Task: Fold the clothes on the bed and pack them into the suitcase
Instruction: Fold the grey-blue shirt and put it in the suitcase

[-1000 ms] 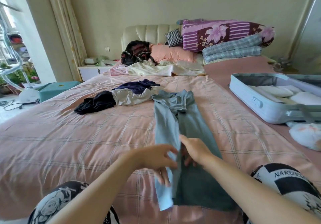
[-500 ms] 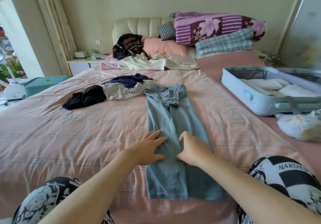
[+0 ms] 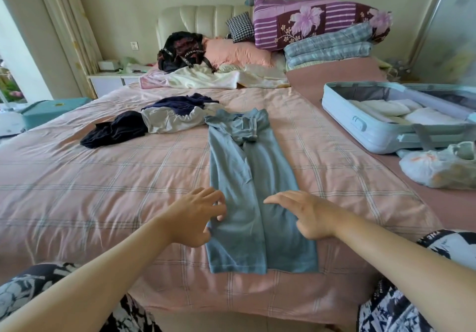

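Lying lengthwise down the middle of the bed (image 3: 103, 190), the blue shirt (image 3: 244, 177) is folded into a long narrow strip, collar at the far end and hem at the near end. Both hands are at its near half, one on each side. The left hand (image 3: 195, 218) sits at the shirt's left edge with its fingers spread and loosely bent, holding nothing (whether the fingertips touch the cloth I cannot tell). The right hand (image 3: 306, 215) is palm down over the shirt's right side, fingers straight and pointing left, gripping nothing. Between the two hands the middle of the strip lies bare and flat.

Far left of the shirt lie a crumpled dark garment (image 3: 116, 132) and, just beside the collar, a white and navy garment (image 3: 175, 117). At the far right the suitcase (image 3: 360, 128) lies open on the bed, well apart from the shirt, with folded white clothes (image 3: 381, 107) inside. A plastic bag (image 3: 438, 169) lies just near of it.
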`<action>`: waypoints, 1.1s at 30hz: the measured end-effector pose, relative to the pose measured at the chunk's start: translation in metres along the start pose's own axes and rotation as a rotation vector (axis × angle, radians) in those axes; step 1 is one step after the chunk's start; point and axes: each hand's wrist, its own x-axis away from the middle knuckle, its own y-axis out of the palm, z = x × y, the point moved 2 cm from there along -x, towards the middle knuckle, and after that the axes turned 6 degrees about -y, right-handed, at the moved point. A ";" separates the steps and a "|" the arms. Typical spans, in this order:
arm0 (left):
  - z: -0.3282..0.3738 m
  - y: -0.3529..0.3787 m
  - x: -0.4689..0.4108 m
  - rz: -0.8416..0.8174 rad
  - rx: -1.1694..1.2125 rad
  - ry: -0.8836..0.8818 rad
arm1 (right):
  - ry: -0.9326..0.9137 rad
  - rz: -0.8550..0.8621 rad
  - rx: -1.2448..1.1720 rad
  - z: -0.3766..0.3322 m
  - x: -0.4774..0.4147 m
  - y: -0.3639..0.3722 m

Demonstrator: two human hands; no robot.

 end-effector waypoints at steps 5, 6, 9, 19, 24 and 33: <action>0.013 0.006 0.005 -0.044 -0.183 0.142 | -0.065 -0.205 0.192 0.004 0.030 0.002; 0.014 0.007 0.003 -0.036 -0.173 0.152 | -0.056 -0.207 0.188 0.005 0.032 0.002; 0.009 0.010 0.000 0.009 -0.045 0.172 | -0.065 -0.089 0.116 0.012 0.034 0.000; -0.025 -0.016 -0.038 0.255 0.742 -0.634 | 0.390 0.445 -0.643 0.016 -0.010 -0.037; -0.073 -0.021 -0.081 0.347 0.876 -0.948 | 0.711 0.484 -0.417 0.054 -0.067 -0.055; -0.117 -0.007 -0.121 0.019 0.492 -0.992 | 0.770 0.193 -0.023 0.091 -0.117 -0.054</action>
